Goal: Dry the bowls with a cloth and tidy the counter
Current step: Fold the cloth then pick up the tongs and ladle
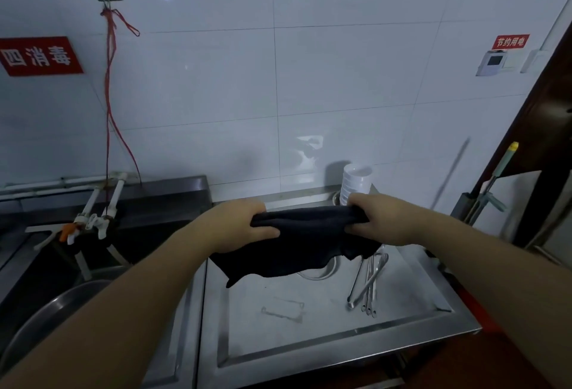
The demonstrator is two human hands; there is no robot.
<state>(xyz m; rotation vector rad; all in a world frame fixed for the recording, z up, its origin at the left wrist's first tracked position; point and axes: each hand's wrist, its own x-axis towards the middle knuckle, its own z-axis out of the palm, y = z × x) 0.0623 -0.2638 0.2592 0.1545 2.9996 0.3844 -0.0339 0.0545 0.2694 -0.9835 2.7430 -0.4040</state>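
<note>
A black cloth (305,243) is stretched between both hands above the steel counter (309,336). My left hand (235,221) grips its left end and my right hand (383,218) grips its right end; the rest hangs down in front. A stack of white bowls (356,181) stands at the back of the counter by the wall, just behind my right hand. Under the cloth's lower edge part of a round rim (318,275) shows, mostly hidden.
Several metal utensils (366,286) lie on the counter's right part. A steel sink (93,243) with white taps (93,218) is to the left, with a large metal basin (46,320) in it. A tiled wall stands behind. A dark door frame (544,128) is at the right.
</note>
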